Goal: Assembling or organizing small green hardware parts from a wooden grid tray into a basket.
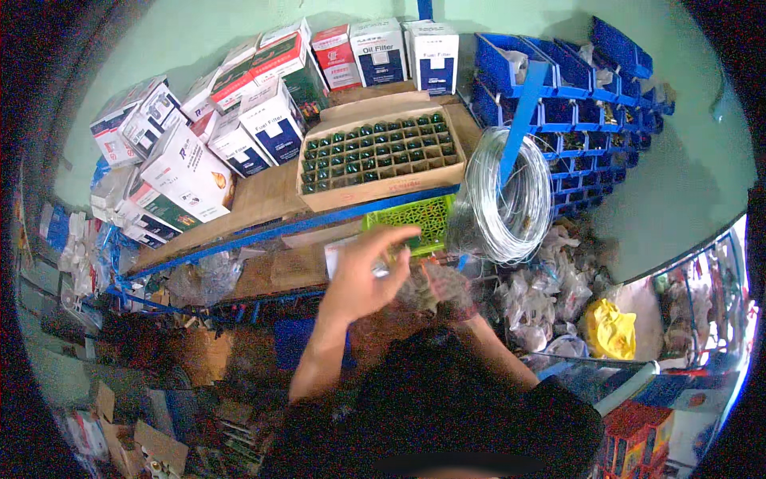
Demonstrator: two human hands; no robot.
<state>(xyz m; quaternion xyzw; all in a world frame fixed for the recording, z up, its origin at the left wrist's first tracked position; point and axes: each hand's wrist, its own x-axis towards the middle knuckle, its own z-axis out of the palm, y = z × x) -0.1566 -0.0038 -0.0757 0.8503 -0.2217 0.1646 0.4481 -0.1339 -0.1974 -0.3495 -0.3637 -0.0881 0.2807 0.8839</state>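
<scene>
Left hand [363, 271] fingers spread (blurred) — contents unclear.

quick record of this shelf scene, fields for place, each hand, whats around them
place: cluttered storeroom shelf with stock
left hand: raised, fingers spread, at a small clear item; grip unclear
right hand: wears a dark glove, holds a crumpled clear bag
just beyond hands: green plastic basket
above: cardboard tray of dark green parts
right: coil of white wire, blue bin rack
left: stacked filter boxes
</scene>
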